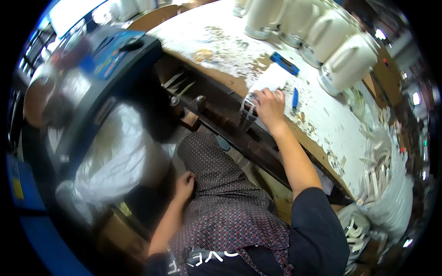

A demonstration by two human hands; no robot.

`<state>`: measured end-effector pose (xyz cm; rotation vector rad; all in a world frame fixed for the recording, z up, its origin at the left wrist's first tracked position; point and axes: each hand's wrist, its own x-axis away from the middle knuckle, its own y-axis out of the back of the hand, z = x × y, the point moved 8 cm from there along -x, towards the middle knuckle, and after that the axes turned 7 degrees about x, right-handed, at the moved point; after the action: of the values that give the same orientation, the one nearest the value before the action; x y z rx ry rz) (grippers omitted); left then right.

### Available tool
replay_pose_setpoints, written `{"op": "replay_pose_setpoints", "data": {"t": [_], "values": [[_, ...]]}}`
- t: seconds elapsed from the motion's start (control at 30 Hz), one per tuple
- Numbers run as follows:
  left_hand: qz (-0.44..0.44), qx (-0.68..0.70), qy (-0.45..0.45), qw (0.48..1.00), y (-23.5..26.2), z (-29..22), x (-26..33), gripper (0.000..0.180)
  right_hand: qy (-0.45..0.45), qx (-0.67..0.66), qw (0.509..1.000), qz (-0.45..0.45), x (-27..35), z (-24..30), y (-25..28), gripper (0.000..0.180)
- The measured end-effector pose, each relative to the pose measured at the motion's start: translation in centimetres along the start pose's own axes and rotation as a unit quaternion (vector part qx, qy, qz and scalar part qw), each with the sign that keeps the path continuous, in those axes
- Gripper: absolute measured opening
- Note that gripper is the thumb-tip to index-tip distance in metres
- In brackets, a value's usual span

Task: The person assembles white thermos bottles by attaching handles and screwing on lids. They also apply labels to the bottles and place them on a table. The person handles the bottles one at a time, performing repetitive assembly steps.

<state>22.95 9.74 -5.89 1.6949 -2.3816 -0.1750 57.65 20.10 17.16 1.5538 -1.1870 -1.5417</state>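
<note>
My right hand point(270, 106) is at the near edge of the table, fingers bent over a white strip point(275, 77) that lies on the tabletop. Part of that strip looks shiny and dark where it hangs over the edge; what exactly lies under the fingertips is hard to make out. Just right of this hand is a small blue-handled tool point(295, 98). A blue flat object point(284, 63), perhaps a cutter, sits beyond the strip. Low beside my thigh, my left hand point(185, 185) rests with its fingers curled in and nothing visible in them.
Several cream electric kettles point(347, 64) stand along the far right of the worn white table point(317, 122). Bags of pale handle-shaped parts point(375, 177) are at the right. On the left are a dark bench point(133, 50) and a white plastic bag point(117, 156). An open drawer point(216, 110) sits beneath the tabletop.
</note>
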Motion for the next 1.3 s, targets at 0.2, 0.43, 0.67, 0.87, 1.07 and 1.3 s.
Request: {"op": "replay_pose_setpoints", "data": {"t": [0.2, 0.43, 0.67, 0.87, 1.07, 1.3], "values": [[-0.116, -0.023, -0.199, 0.973, 6.1, -12.2, 7.8, 0.019, 0.23, -0.051, 0.968, -0.084, 14.2, 9.7, 5.3, 0.027], [-0.434, -0.323, 0.069, 0.838, 25.4, 0.3, 23.8, 0.043, 0.249, -0.325, 0.911, -0.053, 15.6, 15.2, 7.3, 0.013], [-0.185, -0.479, 0.441, 0.736, 32.1, 21.3, 38.6, 0.055, 0.226, -0.407, 0.881, -0.079, 11.2, 19.9, 10.0, 0.01], [-0.354, -0.465, 0.23, 0.778, 38.0, 7.5, 29.6, 0.041, 0.15, -0.468, 0.869, -0.053, 13.1, 18.1, 6.5, 0.012], [-0.333, -0.449, -0.184, 0.809, 32.0, -18.6, 24.3, 0.036, 0.131, -0.699, 0.627, 0.319, 11.9, 24.9, 5.4, 0.086], [0.122, -0.607, -0.54, 0.57, 3.6, -39.4, 16.1, 0.037, 0.165, -0.755, 0.58, 0.259, 8.9, 27.1, 9.1, 0.085]]}}
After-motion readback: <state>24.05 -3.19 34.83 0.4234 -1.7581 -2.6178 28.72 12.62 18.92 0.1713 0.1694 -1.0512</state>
